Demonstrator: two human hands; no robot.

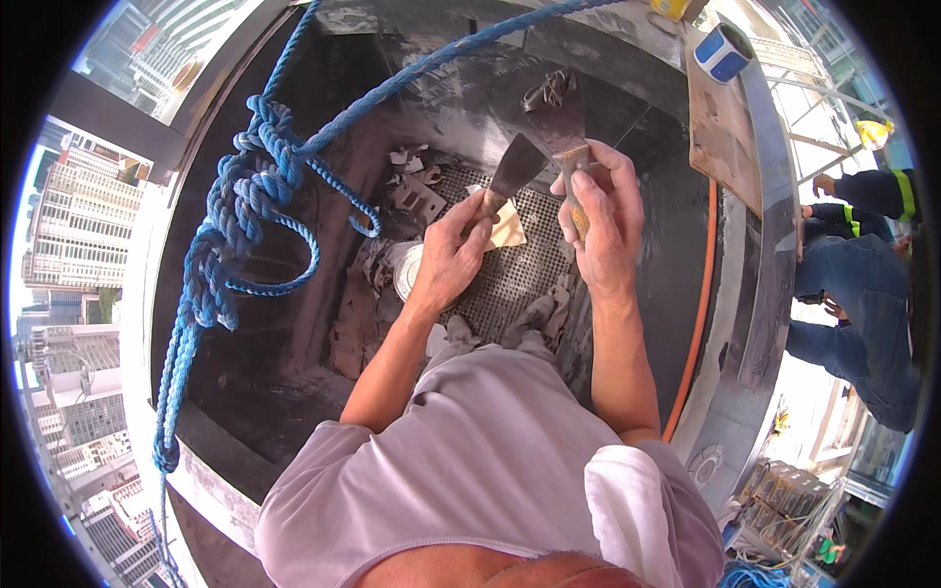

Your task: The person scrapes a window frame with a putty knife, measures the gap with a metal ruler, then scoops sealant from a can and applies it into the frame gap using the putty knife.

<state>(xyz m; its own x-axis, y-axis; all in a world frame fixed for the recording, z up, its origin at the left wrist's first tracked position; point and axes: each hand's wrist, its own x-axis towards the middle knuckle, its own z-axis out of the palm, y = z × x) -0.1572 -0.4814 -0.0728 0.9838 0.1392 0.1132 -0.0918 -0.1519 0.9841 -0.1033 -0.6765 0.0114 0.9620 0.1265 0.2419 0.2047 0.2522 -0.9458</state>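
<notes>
In my left hand (pixel 454 253) I grip the handle of a narrower putty knife (pixel 517 167), its dark blade pointing up and to the right. My right hand (pixel 606 211) is closed round the worn wooden handle of a wider putty knife (pixel 559 120). A lump of dark grey paste (pixel 552 90) sits on the upper end of that wider blade. The two blades are close to each other in front of me, over the dark walled space where I stand. Whether the blades touch I cannot tell.
Thick blue rope (pixel 250 186) with large knots hangs at the left, one length crossing the top. By my feet are a white bucket (pixel 408 272) and torn scraps. An orange hose (pixel 698 304) runs along the right wall. A roll (pixel 723 53) stands on a board (pixel 723 137). People (pixel 853 304) are beyond the right edge; tall buildings lie far below left.
</notes>
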